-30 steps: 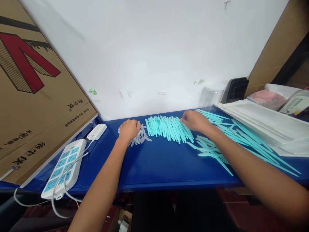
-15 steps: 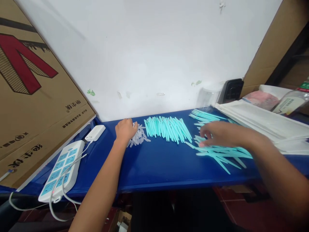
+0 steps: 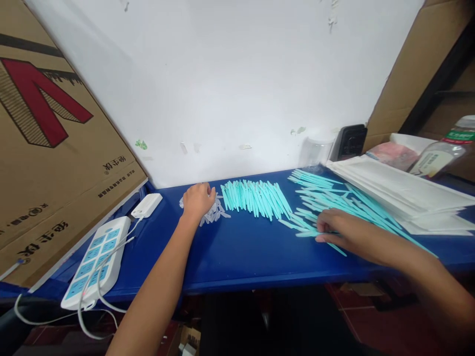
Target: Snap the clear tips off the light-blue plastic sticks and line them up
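My left hand (image 3: 198, 200) rests with curled fingers on a small pile of short translucent plastic pieces (image 3: 213, 211), like caps; its fingertips are partly hidden. To the right of that pile lies a neat row of slim, tapered teal plastic sticks (image 3: 256, 198), side by side. Over a looser heap of the same teal sticks (image 3: 319, 198) at the right, my right hand (image 3: 334, 228) has its thumb and fingers drawn together around a stick end. Exactly how many sticks are between its fingers cannot be made out.
A white power strip (image 3: 94, 262) with cables and a small white box (image 3: 147, 204) lie left on the blue table (image 3: 237, 257). White paper sleeves (image 3: 401, 188), a clear cup (image 3: 317, 151), a black device (image 3: 351, 141) and a bottle (image 3: 441, 153) stand right. A large carton (image 3: 74, 163) borders the left.
My right hand has moved slightly right and toward the table's front edge, and its fingers have drawn closer on the teal sticks. My left hand has shifted slightly right over the translucent pieces.
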A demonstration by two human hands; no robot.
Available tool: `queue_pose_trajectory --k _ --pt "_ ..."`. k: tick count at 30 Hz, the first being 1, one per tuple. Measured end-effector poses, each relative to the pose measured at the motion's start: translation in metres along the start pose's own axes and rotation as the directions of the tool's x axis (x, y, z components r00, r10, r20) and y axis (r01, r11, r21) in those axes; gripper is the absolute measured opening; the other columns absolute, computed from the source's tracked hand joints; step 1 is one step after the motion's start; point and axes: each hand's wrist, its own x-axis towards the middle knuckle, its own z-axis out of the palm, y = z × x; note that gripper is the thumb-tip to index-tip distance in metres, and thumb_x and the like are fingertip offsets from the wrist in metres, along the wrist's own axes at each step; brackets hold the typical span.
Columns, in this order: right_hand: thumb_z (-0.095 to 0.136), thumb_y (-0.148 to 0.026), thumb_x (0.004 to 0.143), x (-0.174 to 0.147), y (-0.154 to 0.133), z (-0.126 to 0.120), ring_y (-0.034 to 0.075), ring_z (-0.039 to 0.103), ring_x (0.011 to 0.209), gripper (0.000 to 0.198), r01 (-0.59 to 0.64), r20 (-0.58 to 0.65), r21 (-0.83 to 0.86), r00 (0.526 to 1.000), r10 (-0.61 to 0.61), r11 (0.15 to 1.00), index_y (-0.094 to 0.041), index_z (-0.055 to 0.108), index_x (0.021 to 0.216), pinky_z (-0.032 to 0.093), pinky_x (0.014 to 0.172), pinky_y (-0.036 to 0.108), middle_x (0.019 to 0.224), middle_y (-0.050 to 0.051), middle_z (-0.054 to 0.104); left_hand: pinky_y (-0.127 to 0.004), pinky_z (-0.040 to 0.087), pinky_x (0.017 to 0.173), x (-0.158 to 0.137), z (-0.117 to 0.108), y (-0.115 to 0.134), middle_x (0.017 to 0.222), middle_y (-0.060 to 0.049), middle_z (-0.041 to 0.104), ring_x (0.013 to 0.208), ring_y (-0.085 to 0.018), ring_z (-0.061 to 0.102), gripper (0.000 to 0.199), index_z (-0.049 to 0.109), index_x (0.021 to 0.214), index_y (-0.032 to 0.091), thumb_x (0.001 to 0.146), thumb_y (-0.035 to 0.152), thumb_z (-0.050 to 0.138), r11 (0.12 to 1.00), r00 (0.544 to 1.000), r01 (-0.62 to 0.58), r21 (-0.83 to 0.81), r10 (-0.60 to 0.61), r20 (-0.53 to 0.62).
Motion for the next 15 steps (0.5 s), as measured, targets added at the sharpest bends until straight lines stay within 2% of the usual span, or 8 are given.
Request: queue_pose_trajectory --k 5,9,12,15 --pt "0.05 -0.052 0.098 -0.002 0.001 -0.009 0.03 0.062 0.095 0.032 -0.002 -0.041 -0.019 0.999 0.002 1.0 -0.024 0.065 0.093 0.047 0.083 0.04 0.105 0.012 0.07 -0.033 0.04 0.067 0.0 0.001 0.003 0.087 -0.01 0.073 0.081 -0.028 0.068 0.032 0.069 0.088 0.022 0.099 0.045 0.049 0.997 0.997 -0.038 -0.063 0.034 -0.065" --pt "0.045 -0.058 0.1 0.005 -0.004 -0.027 0.029 0.065 0.085 0.037 -0.066 -0.08 -0.062 0.995 0.061 0.996 -0.025 0.062 0.093 0.045 0.074 0.037 0.095 0.01 0.072 -0.031 0.034 0.063 -0.007 -0.004 0.018 0.078 -0.006 0.069 0.071 -0.023 0.062 0.035 0.066 0.087 0.022 0.102 0.047 0.047 0.958 0.986 -0.144 -0.248 0.117 -0.12" --pt "0.043 -0.054 0.101 0.023 -0.02 -0.042 0.026 0.065 0.079 0.034 -0.055 -0.107 -0.07 0.993 0.048 0.996 -0.024 0.059 0.096 0.042 0.067 0.035 0.091 0.009 0.073 -0.03 0.032 0.062 -0.018 -0.008 0.038 0.066 -0.002 0.059 0.063 -0.019 0.054 0.044 0.06 0.081 0.021 0.105 0.051 0.04 0.853 0.956 -0.293 -0.433 0.25 -0.154" --pt "0.048 -0.053 0.1 0.054 -0.048 -0.052 0.023 0.063 0.071 0.031 0.035 -0.024 -0.06 0.999 -0.037 0.998 -0.024 0.058 0.093 0.039 0.062 0.032 0.085 0.007 0.073 -0.029 0.033 0.062 -0.031 -0.011 0.056 0.065 0.0 0.054 0.06 -0.016 0.049 0.046 0.057 0.08 0.02 0.107 0.05 0.035 0.723 0.918 -0.383 -0.575 0.365 -0.153"
